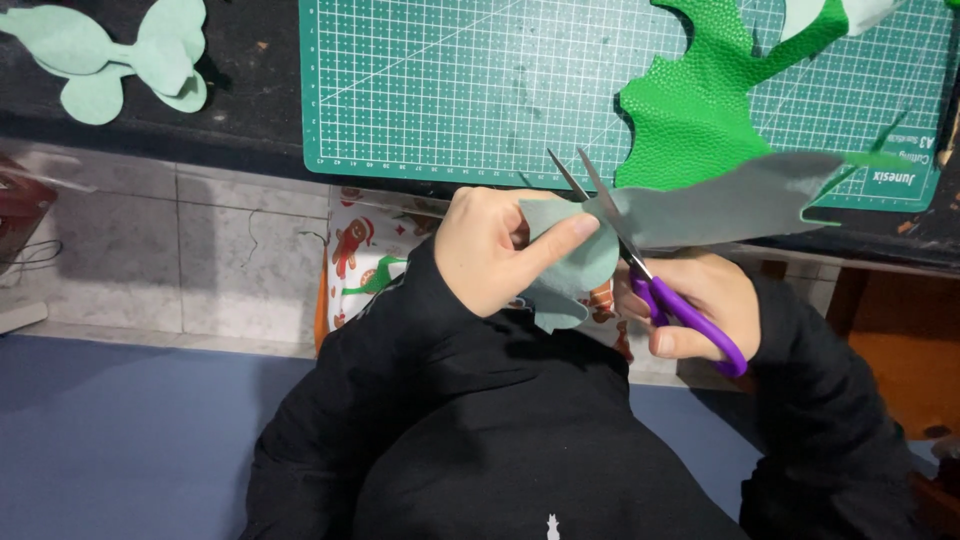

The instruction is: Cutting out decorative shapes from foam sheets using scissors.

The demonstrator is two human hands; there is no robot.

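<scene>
- Currently the left hand (490, 250) pinches the pale grey-green faux-leather sheet (700, 205), thumb over fingers.
- Purple-handled scissors (640, 270), blades apart, bite mid-cut just beyond that thumb.
- Right hand (690, 305) is curled through the loops; next comes probably closing while turning the curve.

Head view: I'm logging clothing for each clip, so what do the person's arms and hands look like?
Both arms are in long black sleeves reaching the wrists. The left hand and right hand are bare, with no gloves, rings or watch in sight.

Place: I see a home craft corner.
Signs: green cutting mat (480, 90) top centre, cut-out shapes (120, 55) upper left, tiled floor (180, 250) left.
</scene>
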